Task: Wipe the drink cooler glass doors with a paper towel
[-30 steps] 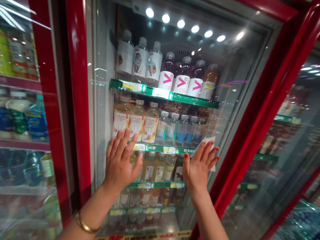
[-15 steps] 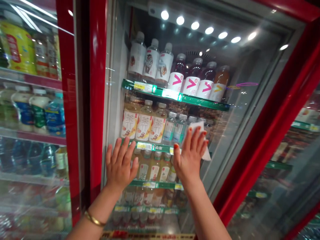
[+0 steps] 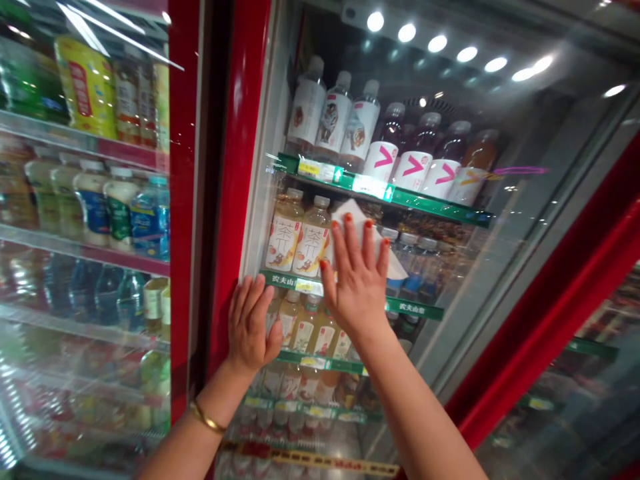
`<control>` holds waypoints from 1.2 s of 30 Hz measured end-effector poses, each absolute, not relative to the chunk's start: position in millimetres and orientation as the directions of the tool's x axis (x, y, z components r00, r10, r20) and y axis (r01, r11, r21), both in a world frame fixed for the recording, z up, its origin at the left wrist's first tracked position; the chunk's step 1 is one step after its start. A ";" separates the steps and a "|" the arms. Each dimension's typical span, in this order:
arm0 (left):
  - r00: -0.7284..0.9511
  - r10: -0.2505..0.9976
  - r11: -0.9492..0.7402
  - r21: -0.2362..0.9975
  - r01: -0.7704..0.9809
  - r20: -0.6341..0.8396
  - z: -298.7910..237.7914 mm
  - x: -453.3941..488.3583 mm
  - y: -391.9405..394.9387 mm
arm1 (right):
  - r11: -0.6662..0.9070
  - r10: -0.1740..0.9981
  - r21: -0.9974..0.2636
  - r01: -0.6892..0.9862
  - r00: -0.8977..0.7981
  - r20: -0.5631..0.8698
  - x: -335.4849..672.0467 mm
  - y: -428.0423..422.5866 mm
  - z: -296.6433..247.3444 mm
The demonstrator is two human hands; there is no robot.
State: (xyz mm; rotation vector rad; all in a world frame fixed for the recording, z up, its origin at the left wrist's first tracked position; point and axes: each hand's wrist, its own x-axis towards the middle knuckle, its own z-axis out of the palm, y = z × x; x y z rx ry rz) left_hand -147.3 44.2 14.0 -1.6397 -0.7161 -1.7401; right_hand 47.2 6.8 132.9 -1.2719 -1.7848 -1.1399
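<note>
a white folded cloth or tissue point(image 3: 350, 217) is being pressed to the fridge's glass door point(image 3: 465, 320) by the right hand point(image 3: 357, 280), fingers spread, nothing pinched, a soft corner showing above the fingertips and another sticking out past the little finger, the cloth sitting right of centre, over the tea bottles point(image 3: 300, 240) and the green shelf strip point(image 3: 415, 308) behind the glass. the left hand point(image 3: 249, 325) is laid flat on the pane, fingers close together, just beside the red door frame point(image 3: 240, 133), well below the cloth and apart from it, a gold bangle point(image 3: 207, 418) on that wrist. open glass is left to the right of the cloth, up to the far red frame edge point(image 3: 545, 300), and above it, across the pane in front of the upper shelf's pink-chevron bottles point(image 3: 415, 167), while a neighbouring fridge's bottles point(image 3: 150, 220) are seen at the left of the frame
</note>
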 end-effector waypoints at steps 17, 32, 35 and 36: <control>-0.039 -0.057 -0.603 -0.003 0.798 0.998 13.5 -143.6 47.4 | 0.369 0.400 0.523 0.768 -0.639 0.657 40.5 1.4 96.4; 0.042 -0.081 -0.635 -0.084 0.768 0.996 4.9 -155.9 53.5 | 0.384 0.352 0.539 0.750 -0.658 0.666 15.6 5.7 59.3; 0.107 -0.007 -0.553 -0.093 0.828 0.994 8.3 -154.3 52.3 | 0.208 0.428 0.357 0.911 -0.413 0.804 82.9 -10.0 5.0; 0.107 0.008 -0.537 -0.086 0.839 0.994 10.1 -152.4 50.5 | 0.110 0.418 0.223 0.969 -0.249 0.874 110.4 -14.7 1.1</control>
